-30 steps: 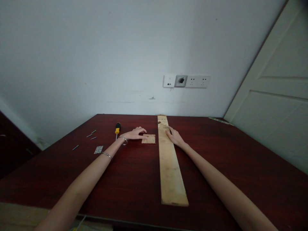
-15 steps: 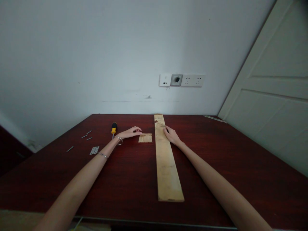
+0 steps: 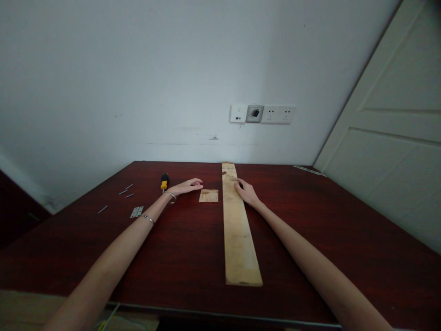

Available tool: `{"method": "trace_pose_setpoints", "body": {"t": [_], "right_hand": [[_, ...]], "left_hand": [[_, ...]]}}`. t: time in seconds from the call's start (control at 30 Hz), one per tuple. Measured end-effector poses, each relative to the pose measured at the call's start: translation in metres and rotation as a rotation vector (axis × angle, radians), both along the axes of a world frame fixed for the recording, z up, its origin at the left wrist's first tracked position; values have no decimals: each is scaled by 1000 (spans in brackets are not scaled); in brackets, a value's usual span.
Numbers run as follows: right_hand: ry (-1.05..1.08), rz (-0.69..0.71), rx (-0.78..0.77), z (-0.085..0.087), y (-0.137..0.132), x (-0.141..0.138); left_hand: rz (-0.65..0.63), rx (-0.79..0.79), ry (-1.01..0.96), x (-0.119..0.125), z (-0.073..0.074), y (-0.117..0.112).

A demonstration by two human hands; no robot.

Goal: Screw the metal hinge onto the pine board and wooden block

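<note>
Right hand (image 3: 246, 193) flat, steadying long pale wooden plank (image 3: 237, 230) | left hand (image 3: 186, 186) spread, empty, beside small wooden square (image 3: 208, 196)

Dim, even indoor light, soft faint shadows, wide-angle stretching at edges, slightly soft

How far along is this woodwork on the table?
Laid out: the long plank and small wood piece, side by side. In hand: the right hand rests on the plank; the left hand lies beside the piece. Untouched: hinge, screws, screwdriver.
</note>
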State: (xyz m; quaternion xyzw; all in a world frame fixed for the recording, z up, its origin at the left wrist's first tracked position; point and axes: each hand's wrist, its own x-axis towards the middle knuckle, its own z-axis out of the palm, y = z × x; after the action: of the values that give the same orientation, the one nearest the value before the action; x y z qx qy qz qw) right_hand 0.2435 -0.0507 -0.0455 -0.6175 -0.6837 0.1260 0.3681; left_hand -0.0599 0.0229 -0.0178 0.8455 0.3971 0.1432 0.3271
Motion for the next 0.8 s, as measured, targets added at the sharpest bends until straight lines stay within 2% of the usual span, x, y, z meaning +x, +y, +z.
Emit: {"method": "trace_pose_setpoints", "body": {"t": [0.1, 0.2, 0.33, 0.43, 0.6, 0.8], "right_hand": [[26, -9, 6, 1, -1, 1], [53, -20, 12, 0, -1, 2], [82, -29, 14, -1, -1, 3], [93, -28, 9, -1, -2, 3], [97, -9, -8, 0, -3, 5], [92, -6, -37, -2, -1, 7]], "left_hand": [[48, 27, -67, -3, 3, 5], [157, 150, -104, -16, 14, 14], [323, 217, -95, -53, 37, 22], [380, 203, -40, -91, 52, 19], [295, 267, 318, -152, 63, -7], [206, 241, 543, -200, 57, -56]]}}
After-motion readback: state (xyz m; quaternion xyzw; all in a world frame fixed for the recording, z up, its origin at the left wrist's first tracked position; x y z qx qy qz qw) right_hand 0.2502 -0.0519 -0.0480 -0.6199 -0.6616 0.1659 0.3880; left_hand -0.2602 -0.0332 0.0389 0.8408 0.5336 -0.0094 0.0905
